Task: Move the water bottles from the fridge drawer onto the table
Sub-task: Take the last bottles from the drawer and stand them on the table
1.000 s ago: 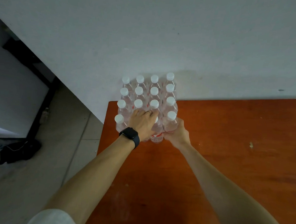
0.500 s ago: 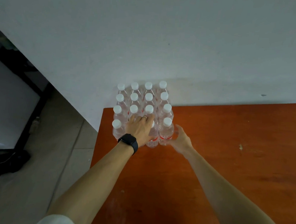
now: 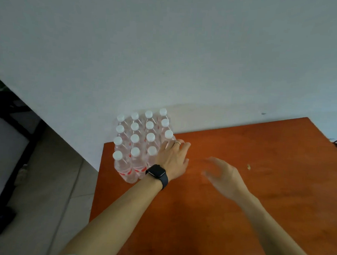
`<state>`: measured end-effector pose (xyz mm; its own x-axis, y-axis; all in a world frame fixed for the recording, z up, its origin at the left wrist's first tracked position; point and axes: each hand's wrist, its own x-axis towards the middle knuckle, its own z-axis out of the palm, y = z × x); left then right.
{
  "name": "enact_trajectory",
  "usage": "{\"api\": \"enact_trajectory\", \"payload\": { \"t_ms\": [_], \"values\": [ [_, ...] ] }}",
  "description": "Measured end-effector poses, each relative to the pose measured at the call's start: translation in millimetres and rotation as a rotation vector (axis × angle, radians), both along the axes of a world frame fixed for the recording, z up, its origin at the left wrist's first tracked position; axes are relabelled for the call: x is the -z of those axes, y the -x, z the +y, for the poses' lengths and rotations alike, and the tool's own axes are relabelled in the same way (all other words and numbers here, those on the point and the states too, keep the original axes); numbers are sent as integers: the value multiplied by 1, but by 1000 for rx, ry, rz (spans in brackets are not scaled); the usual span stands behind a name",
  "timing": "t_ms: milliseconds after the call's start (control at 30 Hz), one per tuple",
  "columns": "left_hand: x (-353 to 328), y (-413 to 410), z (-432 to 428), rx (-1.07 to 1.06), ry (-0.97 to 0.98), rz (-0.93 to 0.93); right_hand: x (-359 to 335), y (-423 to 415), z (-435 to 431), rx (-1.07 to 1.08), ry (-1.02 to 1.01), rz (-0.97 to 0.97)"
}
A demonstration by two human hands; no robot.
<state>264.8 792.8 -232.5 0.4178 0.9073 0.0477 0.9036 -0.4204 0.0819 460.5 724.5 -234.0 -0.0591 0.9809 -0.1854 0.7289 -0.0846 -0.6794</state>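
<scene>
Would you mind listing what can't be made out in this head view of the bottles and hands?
- Nearest right bottle of the bottles: the left hand covers it, so its cap, and any grip on it, can't be seen.
- Right hand: motion-blurred; its finger pose is unclear.
- Red bottle labels: too small and soft to read.
- Speck on the table: too small to identify.
- Fridge drawer: not in view.

A plain white wall point(image 3: 188, 49) is backing an orange tabletop point(image 3: 260, 162), while grey floor tiles point(image 3: 47, 189) are stretching away at left.
</scene>
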Motion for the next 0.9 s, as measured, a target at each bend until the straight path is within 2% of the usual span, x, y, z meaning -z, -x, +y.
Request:
{"api": "enact_trajectory", "payload": {
  "t_ms": [167,267,567,900],
  "values": [
    [-8,-113,-30,178,51,27,-21,-102,-77,150,-101,-192],
    [-12,-200,-71,320,68,42,-30,-172,-146,310,-86,-258],
    [-35,-470,-273,784,63,13,-52,-359,-404,810,-9,-398],
    [-72,-676,-492,1254,26,-30,-81,-471,-657,1335,-38,-428]
  ]
}}
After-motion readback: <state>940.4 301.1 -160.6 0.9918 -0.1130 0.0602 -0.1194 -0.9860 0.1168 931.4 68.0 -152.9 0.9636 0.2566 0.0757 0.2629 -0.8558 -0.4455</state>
